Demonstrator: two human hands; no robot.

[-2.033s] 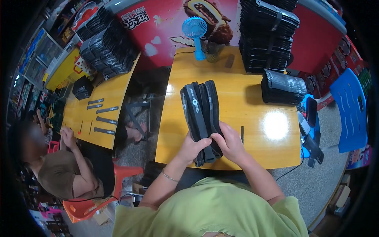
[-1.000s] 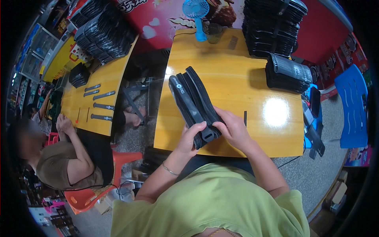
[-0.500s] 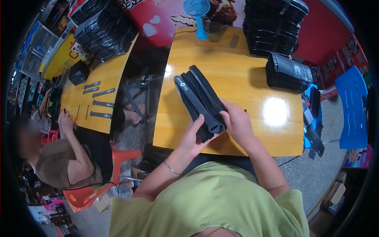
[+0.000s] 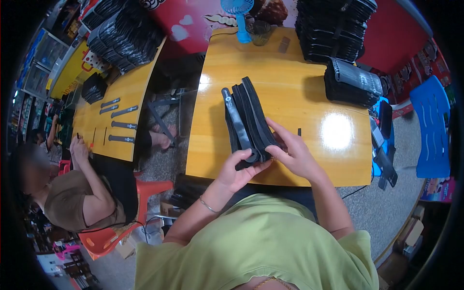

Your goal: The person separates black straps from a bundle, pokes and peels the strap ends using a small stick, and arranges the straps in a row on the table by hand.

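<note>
Above the near part of the yellow table (image 4: 212,159), I hold a bundle of black straps (image 4: 245,118) with rounded ends, stacked side by side. The outermost strap shows a small pale print near its far end. My left hand (image 4: 236,173) is closed around the bundle's near end, thumb on top and fingers underneath. On the right side, my right hand (image 4: 296,155) grips the same end between thumb and fingers. A small black strip (image 4: 299,131) lies on the table just beyond my right hand.
Stacked black bundles (image 4: 333,31) stand at the back right, with a smaller plastic-wrapped pile (image 4: 353,84) before them. A blue fan (image 4: 241,21) and a glass (image 4: 259,34) are at the back. Left, a seated person (image 4: 79,193) works at another table holding several straps (image 4: 122,139).
The bundle has turned slightly more upright, and its straps have fanned apart somewhat. My right hand has shifted a little, and the small black strip now shows more fully.
</note>
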